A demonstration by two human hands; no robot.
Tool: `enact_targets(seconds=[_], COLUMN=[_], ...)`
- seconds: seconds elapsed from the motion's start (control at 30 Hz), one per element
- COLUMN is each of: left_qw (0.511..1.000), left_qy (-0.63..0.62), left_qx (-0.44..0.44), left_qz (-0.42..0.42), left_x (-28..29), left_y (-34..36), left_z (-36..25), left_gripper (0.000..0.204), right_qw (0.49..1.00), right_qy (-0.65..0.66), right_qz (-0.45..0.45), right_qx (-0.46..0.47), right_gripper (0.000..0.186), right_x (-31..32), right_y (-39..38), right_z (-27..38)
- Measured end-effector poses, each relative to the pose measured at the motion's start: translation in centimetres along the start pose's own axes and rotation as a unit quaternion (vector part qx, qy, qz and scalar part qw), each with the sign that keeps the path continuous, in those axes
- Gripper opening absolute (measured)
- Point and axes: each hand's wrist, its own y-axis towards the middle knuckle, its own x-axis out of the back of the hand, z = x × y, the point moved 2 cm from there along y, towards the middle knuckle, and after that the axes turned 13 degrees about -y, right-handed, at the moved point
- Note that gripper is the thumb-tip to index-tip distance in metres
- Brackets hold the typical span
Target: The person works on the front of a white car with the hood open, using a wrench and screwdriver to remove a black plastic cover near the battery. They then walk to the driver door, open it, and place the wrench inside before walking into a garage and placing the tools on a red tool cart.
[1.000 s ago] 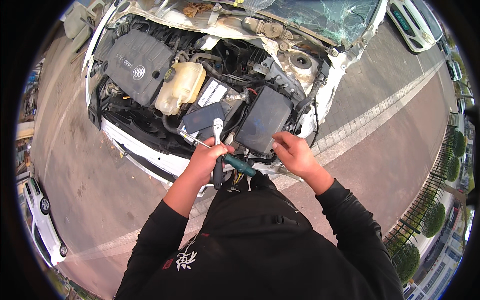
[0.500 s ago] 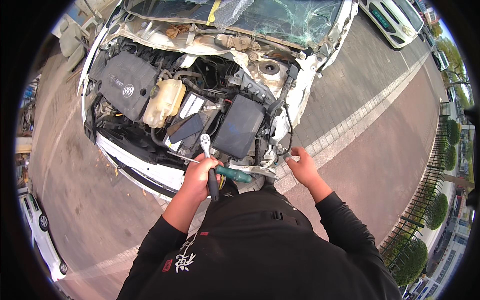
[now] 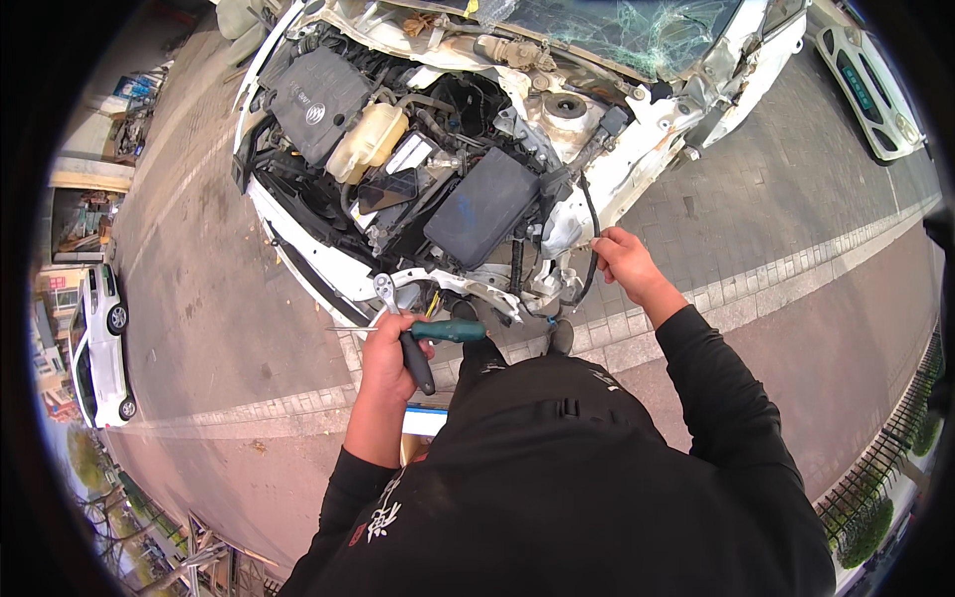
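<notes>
My left hand [image 3: 384, 360] is closed around two tools at once: a ratchet wrench [image 3: 386, 291] with a chrome head and black grip, and a screwdriver [image 3: 453, 330] with a dark green handle, its thin shaft pointing left. Both are held in front of the car's torn front edge. At the right side of the engine bay, my right hand [image 3: 631, 267] pinches a black cable [image 3: 589, 204] between thumb and fingers. The cable hangs down along the bent white fender [image 3: 565, 227], and its lower end dangles below my fingers.
The open engine bay holds a black box cover [image 3: 482, 209], a phone [image 3: 388, 191] lying on the battery, a yellowish coolant tank [image 3: 368, 141] and an engine cover [image 3: 316, 104]. Behind is a cracked windscreen [image 3: 647, 35]. Jagged front bodywork [image 3: 468, 286] lies close to my legs.
My right hand has moved up and taken hold of the black cable; before, it was apart from it. My left hand still grips both tools. The view has shifted, with the car now farther right.
</notes>
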Motion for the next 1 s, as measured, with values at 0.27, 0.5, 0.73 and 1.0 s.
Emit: enact_targets(seconds=[0.27,0.5,0.73,1.0], left_qw=[0.999,0.997,0.995,0.993], left_qy=[-0.005,0.012,-0.05,-0.078], left_qx=[-0.043,-0.066,-0.053,-0.014], left_qz=[-0.018,-0.033,-0.072,-0.085], left_x=[1.5,5.4,12.3,15.0], left_y=[-4.3,-5.5,-7.1,-8.3], left_z=[2.3,1.2,3.2,5.8], left_gripper=[0.016,0.013,0.019,0.016], right_qw=[0.999,0.995,0.979,0.858], right_qy=[-0.032,-0.037,-0.177,-0.513], right_qz=[0.03,0.062,0.058,0.036], right_qx=[-0.03,-0.066,-0.081,0.005], right_gripper=[0.035,0.048,0.044,0.044], right_x=[1.9,-1.7,-3.3,-2.3], right_y=[0.3,-1.9,-3.4,-9.1], right_z=[-2.7,-6.0,-11.0,-23.2])
